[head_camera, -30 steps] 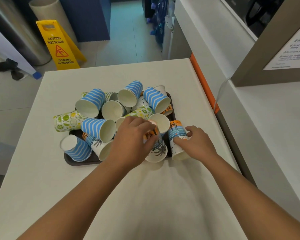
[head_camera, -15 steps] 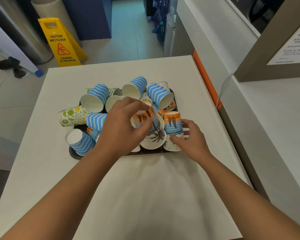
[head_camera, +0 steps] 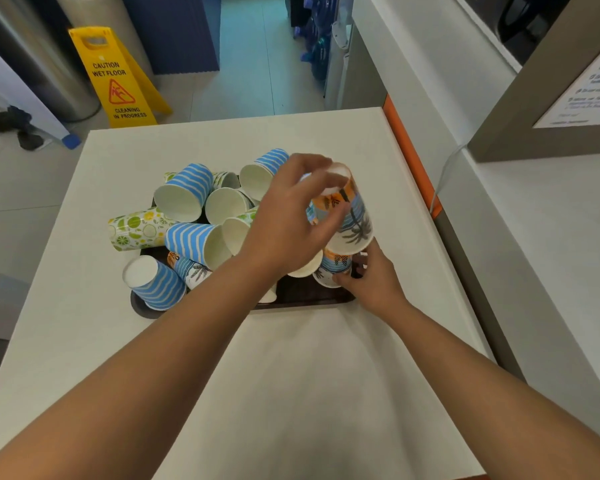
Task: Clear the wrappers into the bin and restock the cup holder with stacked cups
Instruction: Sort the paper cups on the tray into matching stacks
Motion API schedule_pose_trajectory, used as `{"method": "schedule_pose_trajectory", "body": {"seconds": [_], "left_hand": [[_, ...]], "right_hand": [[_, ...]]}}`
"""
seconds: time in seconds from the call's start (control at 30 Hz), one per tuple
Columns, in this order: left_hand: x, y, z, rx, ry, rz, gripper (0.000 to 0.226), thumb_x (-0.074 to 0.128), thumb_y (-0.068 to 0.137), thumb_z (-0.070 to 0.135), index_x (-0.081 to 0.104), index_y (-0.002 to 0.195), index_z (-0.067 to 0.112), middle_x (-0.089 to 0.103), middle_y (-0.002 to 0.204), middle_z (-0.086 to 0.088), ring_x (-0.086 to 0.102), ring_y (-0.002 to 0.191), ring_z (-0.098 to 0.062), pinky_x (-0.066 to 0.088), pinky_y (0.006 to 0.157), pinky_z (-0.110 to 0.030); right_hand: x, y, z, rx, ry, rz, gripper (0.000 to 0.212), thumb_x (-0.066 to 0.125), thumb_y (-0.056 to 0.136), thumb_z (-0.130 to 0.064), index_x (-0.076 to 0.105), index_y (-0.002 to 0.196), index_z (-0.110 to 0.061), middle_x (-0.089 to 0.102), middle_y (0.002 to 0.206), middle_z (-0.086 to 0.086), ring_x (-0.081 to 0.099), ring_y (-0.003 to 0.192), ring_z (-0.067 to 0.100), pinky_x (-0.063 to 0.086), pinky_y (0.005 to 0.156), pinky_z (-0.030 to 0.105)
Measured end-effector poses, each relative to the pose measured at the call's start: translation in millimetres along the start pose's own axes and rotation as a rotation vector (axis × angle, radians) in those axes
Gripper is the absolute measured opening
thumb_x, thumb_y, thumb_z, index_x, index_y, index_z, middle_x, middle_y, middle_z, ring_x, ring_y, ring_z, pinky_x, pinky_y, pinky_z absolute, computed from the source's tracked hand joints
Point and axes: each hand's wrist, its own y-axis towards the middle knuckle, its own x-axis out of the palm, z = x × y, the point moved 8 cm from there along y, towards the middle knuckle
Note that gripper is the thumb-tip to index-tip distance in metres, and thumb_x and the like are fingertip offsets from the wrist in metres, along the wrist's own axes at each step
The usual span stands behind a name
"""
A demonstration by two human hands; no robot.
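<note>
A dark tray (head_camera: 302, 296) on the white table (head_camera: 291, 375) holds several loose paper cups: blue-striped cups (head_camera: 187, 192), a lime-print cup (head_camera: 136, 230) and palm-print cups. My left hand (head_camera: 288, 220) grips an upside-down palm-print cup (head_camera: 347, 216) lifted above the tray's right side. Right under it stands another upside-down palm-print cup (head_camera: 333, 270) on the tray, held by my right hand (head_camera: 374, 282) at its base. No wrappers, bin or cup holder are in view.
A white counter (head_camera: 534, 237) with an orange edge strip (head_camera: 406, 147) runs along the table's right side. On the floor beyond the table stands a yellow wet-floor sign (head_camera: 115, 81). A framed notice (head_camera: 589, 84) leans on the counter at the far right.
My left hand has lifted the palm-print cup off the pile and carried it right, above the cup in my right hand. My right hand has stood its cup upside down.
</note>
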Motion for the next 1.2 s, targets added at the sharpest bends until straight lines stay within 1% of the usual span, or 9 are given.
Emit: {"method": "schedule_pose_trajectory", "body": {"seconds": [0.2, 0.33, 0.5, 0.63, 0.77, 0.93, 1.07, 1.17, 1.2], "left_hand": [[30.7, -16.5, -16.0, -0.016, 0.000, -0.179, 0.039, 0.074, 0.079, 0.019, 0.065, 0.116, 0.012, 0.053, 0.123, -0.010, 0.054, 0.117, -0.018, 0.040, 0.094, -0.016], [50.1, -27.4, -25.3, -0.034, 0.017, -0.280, 0.048, 0.078, 0.077, 0.022, 0.062, 0.121, 0.011, 0.051, 0.127, -0.010, 0.052, 0.117, -0.019, 0.034, 0.095, -0.013], [63.7, -30.7, -27.5, -0.049, -0.035, -0.359, 0.054, 0.080, 0.075, 0.027, 0.060, 0.123, 0.013, 0.053, 0.125, -0.004, 0.049, 0.116, -0.010, 0.036, 0.096, -0.013], [52.5, -16.9, -33.2, -0.179, -0.102, -0.291, 0.049, 0.079, 0.075, 0.037, 0.063, 0.117, 0.017, 0.060, 0.110, 0.006, 0.058, 0.102, -0.006, 0.047, 0.089, -0.019], [28.2, 9.0, -49.6, -0.405, -0.223, -0.148, 0.026, 0.075, 0.083, 0.027, 0.068, 0.105, 0.017, 0.069, 0.099, 0.008, 0.066, 0.093, -0.005, 0.056, 0.082, -0.023], [1.4, 46.5, -82.9, -0.427, -0.031, -0.025, 0.013, 0.067, 0.088, 0.020, 0.072, 0.098, 0.014, 0.073, 0.091, 0.003, 0.067, 0.082, -0.007, 0.055, 0.077, -0.022], [20.8, 57.2, -118.0, -0.483, 0.210, -0.273, 0.019, 0.062, 0.090, 0.023, 0.074, 0.102, 0.015, 0.074, 0.098, -0.001, 0.067, 0.092, -0.017, 0.050, 0.086, -0.027], [39.2, 55.9, -131.1, -0.503, 0.333, -0.466, 0.015, 0.058, 0.091, 0.023, 0.071, 0.095, 0.017, 0.070, 0.093, -0.007, 0.061, 0.090, -0.022, 0.044, 0.080, -0.028], [44.5, 54.9, -133.1, -0.505, 0.339, -0.507, 0.020, 0.058, 0.092, 0.023, 0.072, 0.105, 0.016, 0.070, 0.100, -0.007, 0.062, 0.096, -0.022, 0.044, 0.081, -0.029]], "right_hand": [[-11.2, -0.2, 12.8, 0.015, -0.020, -0.034, 0.061, 0.080, 0.073, -0.009, 0.050, 0.125, -0.019, 0.059, 0.119, -0.006, 0.057, 0.104, 0.011, 0.045, 0.082, 0.014], [-30.0, 3.2, 22.7, 0.045, -0.088, -0.028, 0.053, 0.066, 0.082, 0.004, 0.051, 0.127, -0.017, 0.055, 0.127, -0.003, 0.058, 0.110, 0.015, 0.044, 0.087, 0.020], [-50.8, 26.2, 10.5, 0.020, -0.140, 0.044, 0.037, 0.057, 0.090, -0.001, 0.056, 0.122, -0.018, 0.060, 0.118, -0.005, 0.061, 0.098, 0.013, 0.042, 0.072, 0.009], [-55.4, 50.8, -5.0, -0.006, -0.159, 0.061, 0.033, 0.060, 0.090, -0.010, 0.059, 0.121, -0.019, 0.060, 0.111, -0.007, 0.059, 0.090, 0.009, 0.040, 0.067, 0.007], [-63.6, 78.3, -19.4, -0.030, -0.184, 0.111, 0.027, 0.059, 0.092, -0.018, 0.060, 0.119, -0.019, 0.060, 0.110, -0.009, 0.056, 0.081, -0.001, 0.038, 0.066, 0.008], [-72.3, 117.8, -41.5, -0.023, -0.181, 0.172, 0.027, 0.059, 0.093, -0.028, 0.062, 0.116, -0.016, 0.061, 0.108, -0.006, 0.056, 0.088, 0.006, 0.040, 0.073, 0.017], [-54.1, 153.3, -53.0, 0.022, -0.254, 0.047, 0.038, 0.058, 0.093, -0.034, 0.060, 0.123, -0.011, 0.062, 0.121, 0.004, 0.056, 0.110, 0.017, 0.039, 0.085, 0.025], [-36.7, 171.0, -50.7, 0.088, -0.319, -0.044, 0.050, 0.060, 0.091, -0.037, 0.053, 0.131, -0.008, 0.057, 0.130, 0.010, 0.053, 0.118, 0.023, 0.040, 0.089, 0.028], [-32.4, 175.0, -49.5, 0.103, -0.331, -0.062, 0.053, 0.061, 0.090, -0.038, 0.052, 0.133, -0.008, 0.056, 0.132, 0.011, 0.053, 0.120, 0.024, 0.040, 0.091, 0.029]]}}
